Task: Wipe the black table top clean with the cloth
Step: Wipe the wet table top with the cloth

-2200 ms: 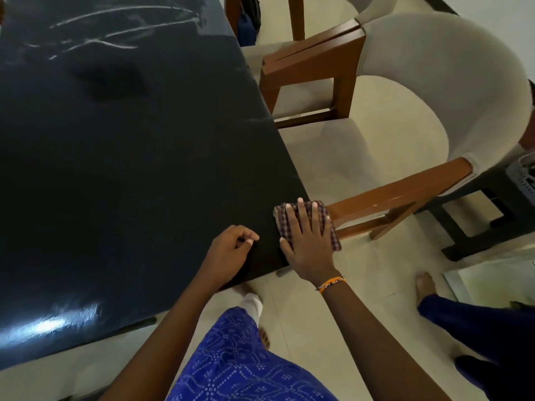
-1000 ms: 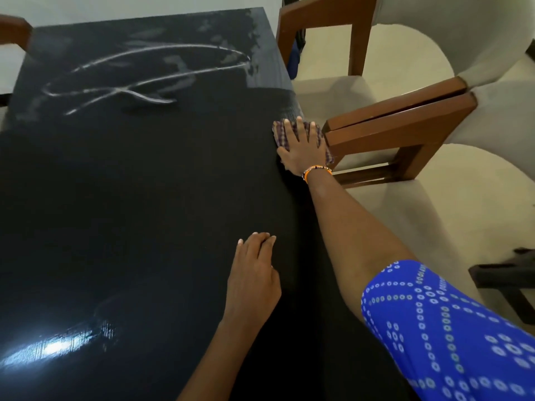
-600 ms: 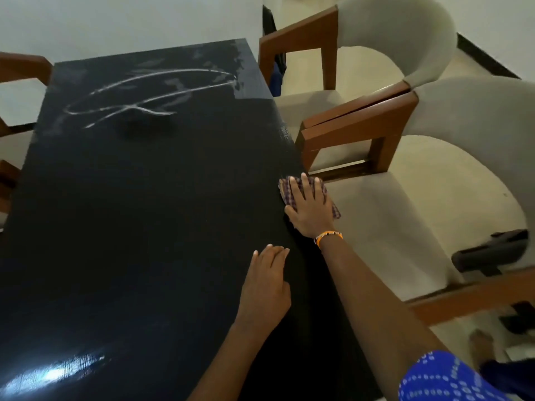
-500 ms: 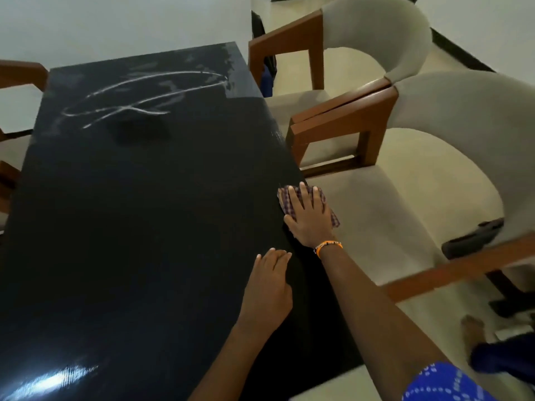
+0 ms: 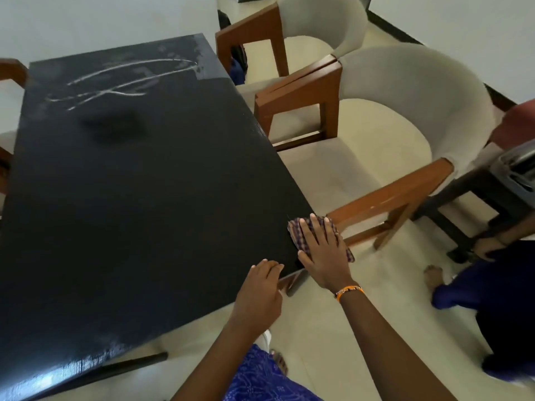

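Note:
The black table top (image 5: pixel 139 204) fills the left of the view, with white streaks (image 5: pixel 124 79) near its far end. A checked cloth (image 5: pixel 296 230) lies at the table's near right corner, half hanging over the edge. My right hand (image 5: pixel 324 253) presses flat on the cloth, fingers spread. My left hand (image 5: pixel 257 296) rests on the table's near edge just left of it, palm down, holding nothing.
Two wood-armed chairs with pale cushions (image 5: pixel 385 134) stand close along the table's right side. Another person's leg and foot (image 5: pixel 469 287) are on the floor at the right, beside a dark stand (image 5: pixel 474 198). A chair arm (image 5: pixel 11 70) shows at far left.
My right hand has slid the cloth back along the right edge from the table's far part to the near right corner. My left hand moved back to the near edge.

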Motion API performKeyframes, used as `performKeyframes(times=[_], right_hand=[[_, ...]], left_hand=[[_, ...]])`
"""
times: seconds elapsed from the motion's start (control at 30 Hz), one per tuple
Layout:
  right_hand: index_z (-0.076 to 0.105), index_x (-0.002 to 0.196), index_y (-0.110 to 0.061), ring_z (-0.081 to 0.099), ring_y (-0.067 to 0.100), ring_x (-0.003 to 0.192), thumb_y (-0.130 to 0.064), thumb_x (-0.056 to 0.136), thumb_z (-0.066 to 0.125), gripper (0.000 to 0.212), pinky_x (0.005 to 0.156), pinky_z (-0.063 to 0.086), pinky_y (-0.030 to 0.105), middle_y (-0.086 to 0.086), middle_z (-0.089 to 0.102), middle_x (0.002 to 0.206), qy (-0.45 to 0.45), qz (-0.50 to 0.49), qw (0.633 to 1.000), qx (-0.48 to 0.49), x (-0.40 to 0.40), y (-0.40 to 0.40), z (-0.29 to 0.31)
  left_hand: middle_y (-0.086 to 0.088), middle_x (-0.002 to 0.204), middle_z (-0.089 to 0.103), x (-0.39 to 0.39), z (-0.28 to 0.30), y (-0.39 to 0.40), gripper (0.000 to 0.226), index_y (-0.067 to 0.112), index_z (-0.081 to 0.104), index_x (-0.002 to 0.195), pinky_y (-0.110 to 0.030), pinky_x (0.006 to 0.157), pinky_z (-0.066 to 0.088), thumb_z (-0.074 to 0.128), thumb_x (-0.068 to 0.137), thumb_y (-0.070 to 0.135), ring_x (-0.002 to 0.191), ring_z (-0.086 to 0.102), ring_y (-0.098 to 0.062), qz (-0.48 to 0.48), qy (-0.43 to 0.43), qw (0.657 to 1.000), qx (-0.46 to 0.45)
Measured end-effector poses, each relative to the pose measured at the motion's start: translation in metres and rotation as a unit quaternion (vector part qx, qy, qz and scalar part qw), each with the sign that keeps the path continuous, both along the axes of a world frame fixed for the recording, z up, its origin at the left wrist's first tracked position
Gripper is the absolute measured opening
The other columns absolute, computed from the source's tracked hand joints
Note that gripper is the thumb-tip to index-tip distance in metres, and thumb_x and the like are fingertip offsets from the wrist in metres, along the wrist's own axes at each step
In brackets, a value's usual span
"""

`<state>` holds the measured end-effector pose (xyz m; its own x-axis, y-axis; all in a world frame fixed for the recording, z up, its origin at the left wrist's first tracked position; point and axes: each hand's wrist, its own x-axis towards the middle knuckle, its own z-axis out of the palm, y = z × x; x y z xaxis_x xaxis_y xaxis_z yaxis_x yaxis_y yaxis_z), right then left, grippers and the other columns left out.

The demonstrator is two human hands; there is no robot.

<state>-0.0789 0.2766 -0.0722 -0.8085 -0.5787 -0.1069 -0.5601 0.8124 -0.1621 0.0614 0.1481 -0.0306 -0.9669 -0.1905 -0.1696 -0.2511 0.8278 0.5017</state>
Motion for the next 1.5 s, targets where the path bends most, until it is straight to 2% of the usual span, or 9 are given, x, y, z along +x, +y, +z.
performKeyframes(times=[0.27,0.37,0.5,0.77,0.87,1.0,1.17,1.33,1.5], right_hand=[[-0.004,0.150,-0.024,-0.010,0.036,0.146,-0.049,0.085,0.048,0.087,0.116,-0.002,0.052,0.008,-0.007,0.160,-0.029,-0.075,0.997,-0.015,0.044,0.009,-0.004],[0.000,0.151,-0.021,-0.011,0.037,0.146,-0.048,0.079,0.055,0.095,0.113,-0.008,0.055,0.010,-0.006,0.160,-0.031,-0.077,0.996,-0.016,0.054,-0.002,-0.001],[-0.002,0.151,-0.019,-0.015,0.039,0.144,-0.051,0.071,0.057,0.104,0.110,-0.018,0.055,0.011,-0.008,0.159,-0.042,-0.010,0.999,-0.009,0.081,-0.028,0.007],[-0.019,0.146,-0.017,-0.021,0.041,0.142,-0.024,0.086,0.054,0.095,0.102,-0.029,0.053,0.015,-0.022,0.156,-0.029,0.137,0.988,0.060,0.173,-0.120,0.012],[-0.020,0.146,-0.015,-0.020,0.043,0.141,-0.017,0.090,0.049,0.088,0.104,-0.025,0.054,0.017,-0.022,0.155,-0.008,0.187,0.980,0.074,0.201,-0.149,0.015],[-0.016,0.147,-0.015,-0.019,0.043,0.142,-0.006,0.090,0.043,0.083,0.109,-0.019,0.052,0.016,-0.019,0.157,-0.003,0.301,0.951,0.064,0.242,-0.200,0.018],[-0.009,0.149,-0.012,-0.011,0.044,0.143,-0.008,0.092,0.036,0.073,0.117,-0.005,0.052,0.017,-0.012,0.158,0.013,0.439,0.897,0.055,0.301,-0.270,0.017],[-0.007,0.149,-0.010,-0.006,0.047,0.143,-0.013,0.087,0.006,0.063,0.116,-0.002,0.054,0.019,-0.007,0.158,0.051,0.510,0.856,0.060,0.358,-0.338,0.016],[0.019,0.147,-0.010,0.005,0.041,0.145,-0.013,0.097,0.036,0.053,0.117,0.005,0.052,0.013,0.014,0.158,0.071,0.585,0.803,0.091,0.411,-0.381,0.013]], left_hand=[[0.001,0.146,0.035,0.042,-0.006,0.011,0.055,0.018,0.032,0.141,-0.027,0.115,0.012,0.048,0.088,0.012,0.139,0.024,-0.014,0.043,0.018,0.999,0.003],[0.003,0.129,0.049,0.062,-0.007,0.001,0.044,0.020,0.044,0.130,-0.016,0.096,0.031,0.051,0.087,0.017,0.117,0.042,-0.011,0.092,0.034,0.995,-0.003],[0.004,0.107,0.056,0.090,-0.004,-0.023,0.030,0.022,0.058,0.113,-0.019,0.079,0.035,0.056,0.084,0.016,0.096,0.048,-0.011,0.139,0.047,0.989,-0.013],[0.004,0.095,0.059,0.158,-0.008,-0.068,0.019,0.018,0.064,0.093,-0.025,0.079,0.047,0.053,0.086,0.005,0.087,0.056,-0.009,0.252,0.009,0.957,0.143],[0.003,0.093,0.060,0.195,-0.011,-0.088,0.019,0.017,0.064,0.089,-0.020,0.077,0.044,0.051,0.088,0.003,0.089,0.056,-0.010,0.338,-0.006,0.914,0.225],[-0.004,0.098,0.064,0.252,-0.011,-0.126,0.017,0.012,0.064,0.091,-0.020,0.067,0.045,0.048,0.091,0.004,0.088,0.058,-0.016,0.485,0.001,0.797,0.360],[0.003,0.093,0.063,0.319,-0.013,-0.166,0.018,0.013,0.065,0.093,-0.018,0.061,0.040,0.049,0.090,0.007,0.081,0.056,-0.011,0.586,0.037,0.710,0.390],[0.003,0.083,0.062,0.369,-0.021,-0.194,0.021,0.014,0.064,0.085,-0.019,0.058,0.039,0.047,0.089,0.004,0.071,0.055,-0.011,0.651,0.060,0.642,0.400],[0.000,0.083,0.059,0.407,-0.023,-0.197,0.021,0.005,0.064,0.093,-0.016,0.060,0.042,0.044,0.088,-0.001,0.068,0.052,-0.010,0.690,0.094,0.596,0.401]])
